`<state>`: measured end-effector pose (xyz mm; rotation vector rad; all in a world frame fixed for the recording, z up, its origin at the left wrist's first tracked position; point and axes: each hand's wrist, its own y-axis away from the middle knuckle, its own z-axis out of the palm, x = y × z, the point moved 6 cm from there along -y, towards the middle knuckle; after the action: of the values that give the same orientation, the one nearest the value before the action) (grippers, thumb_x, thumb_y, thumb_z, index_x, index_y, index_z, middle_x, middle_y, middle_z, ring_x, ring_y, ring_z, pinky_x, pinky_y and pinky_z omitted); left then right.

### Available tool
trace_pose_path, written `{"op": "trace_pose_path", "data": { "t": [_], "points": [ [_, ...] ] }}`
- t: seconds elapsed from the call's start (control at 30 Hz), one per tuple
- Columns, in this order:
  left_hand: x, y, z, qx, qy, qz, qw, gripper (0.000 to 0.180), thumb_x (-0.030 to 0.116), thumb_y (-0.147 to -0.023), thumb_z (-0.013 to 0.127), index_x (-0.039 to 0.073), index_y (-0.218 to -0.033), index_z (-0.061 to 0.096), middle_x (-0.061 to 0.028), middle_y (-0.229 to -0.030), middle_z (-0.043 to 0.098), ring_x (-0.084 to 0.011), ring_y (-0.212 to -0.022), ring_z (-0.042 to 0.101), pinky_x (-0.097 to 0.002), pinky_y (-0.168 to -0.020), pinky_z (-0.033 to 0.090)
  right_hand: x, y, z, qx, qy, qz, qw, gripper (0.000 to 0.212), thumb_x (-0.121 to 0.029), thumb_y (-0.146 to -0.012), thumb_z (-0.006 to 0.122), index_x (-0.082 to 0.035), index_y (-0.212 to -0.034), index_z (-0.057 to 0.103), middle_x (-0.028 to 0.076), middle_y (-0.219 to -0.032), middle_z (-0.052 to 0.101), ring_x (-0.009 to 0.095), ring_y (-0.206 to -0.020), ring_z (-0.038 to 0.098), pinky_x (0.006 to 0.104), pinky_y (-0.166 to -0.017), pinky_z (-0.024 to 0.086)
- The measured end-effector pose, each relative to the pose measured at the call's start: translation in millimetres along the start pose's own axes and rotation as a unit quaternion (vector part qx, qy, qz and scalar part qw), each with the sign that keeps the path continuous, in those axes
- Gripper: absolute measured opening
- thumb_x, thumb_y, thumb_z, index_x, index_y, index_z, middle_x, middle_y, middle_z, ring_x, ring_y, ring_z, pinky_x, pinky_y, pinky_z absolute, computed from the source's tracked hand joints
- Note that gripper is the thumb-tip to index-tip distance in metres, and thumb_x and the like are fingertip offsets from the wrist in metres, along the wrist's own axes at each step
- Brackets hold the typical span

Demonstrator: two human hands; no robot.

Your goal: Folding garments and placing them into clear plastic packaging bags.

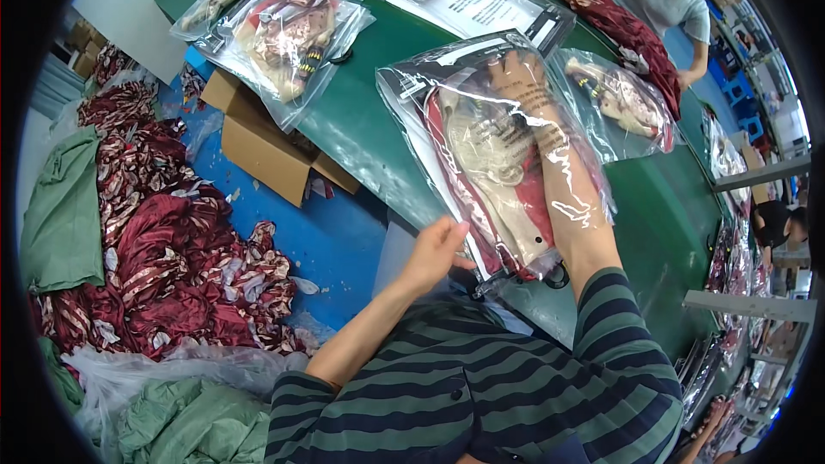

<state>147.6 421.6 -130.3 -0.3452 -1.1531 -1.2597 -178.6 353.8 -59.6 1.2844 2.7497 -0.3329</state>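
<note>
In the head view, the left hand (pixel 436 251) pinches the near edge of a clear bag (pixel 411 86) lying on the green table (pixel 365 133). The right hand (pixel 521 77) reaches inside, over folded clothes (pixel 494 155); whether it grips anything, I cannot tell. Another packed bag (pixel 623 103) lies just beside, to the right.

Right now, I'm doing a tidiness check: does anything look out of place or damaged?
Small pale scraps litter the blue floor, and maroon fabric lies in a loose heap at left, looking untidy. The clear bag around the right hand shows no obvious damage.
</note>
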Motion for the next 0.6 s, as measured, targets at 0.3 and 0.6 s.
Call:
{"op": "trace_pose_path", "data": {
  "t": [0.3, 0.6],
  "points": [
    [8.9, -2.8, 2.1, -0.009, -0.050, -0.005, 0.999, 0.023, 0.023, -0.104, 0.056, 0.004, -0.091, 0.055, -0.0059, -0.084, 0.055, -0.0140, -0.067, 0.060, -0.0272, -0.060, 0.059, -45.3, 105.9, -9.4, 0.161, -0.043, -0.302, 0.939, 0.061, -0.051, -0.099, 0.043, -0.001, -0.132, 0.057, 0.017, -0.147, 0.048, 0.044, -0.142, 0.035, 0.0549, -0.117, 0.030],
    [-2.6, -5.1, 18.5, -0.059, -0.008, -0.023, 0.998, 0.019, 0.022, -0.105, 0.052, 0.004, -0.099, 0.054, -0.0079, -0.091, 0.059, -0.0183, -0.073, 0.066, -0.0273, -0.060, 0.060, -119.1, 102.9, 10.5, -0.134, 0.092, -0.264, 0.951, 0.059, -0.062, -0.098, 0.038, -0.024, -0.140, 0.055, 0.011, -0.144, 0.053, 0.044, -0.142, 0.036, 0.0676, -0.111, 0.026]
  ]
}}
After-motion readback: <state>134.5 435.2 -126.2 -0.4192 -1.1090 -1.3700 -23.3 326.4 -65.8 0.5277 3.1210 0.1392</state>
